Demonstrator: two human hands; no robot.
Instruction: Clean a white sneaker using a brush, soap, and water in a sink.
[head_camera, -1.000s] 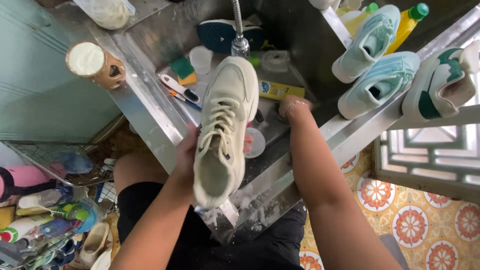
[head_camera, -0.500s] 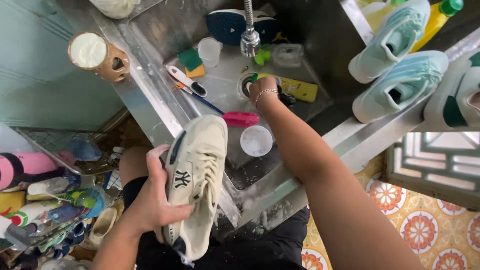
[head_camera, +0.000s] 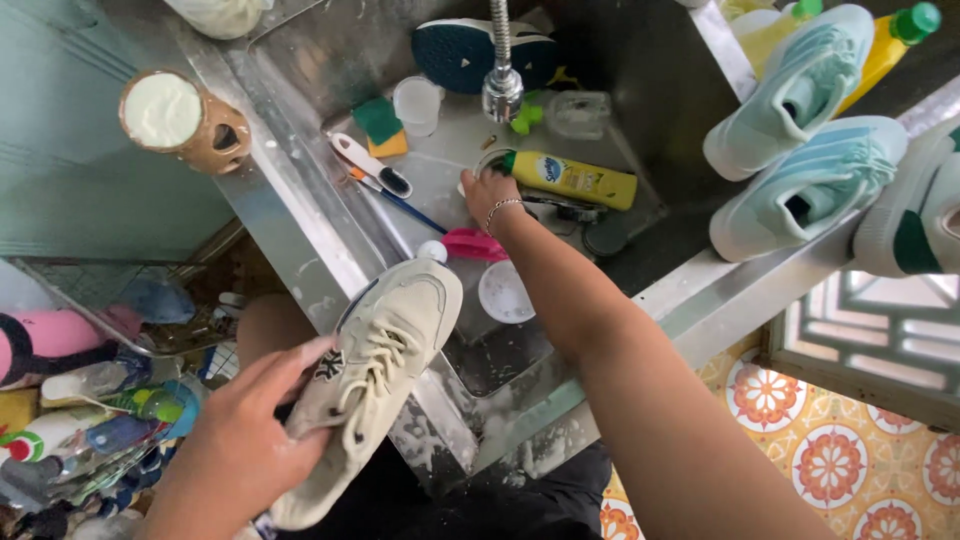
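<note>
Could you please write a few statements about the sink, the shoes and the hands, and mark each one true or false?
1. The left hand grips a cream sneaker. True.
2. The right hand holds a pink brush. False: the pink brush lies in the sink, apart from it.
3. The yellow bottle stands upright. False: it lies on its side.
4. Two pale blue shoes rest on the ledge. True.

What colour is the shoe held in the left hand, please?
Cream, with a dark side emblem: the shoe in the left hand, head view.
</note>
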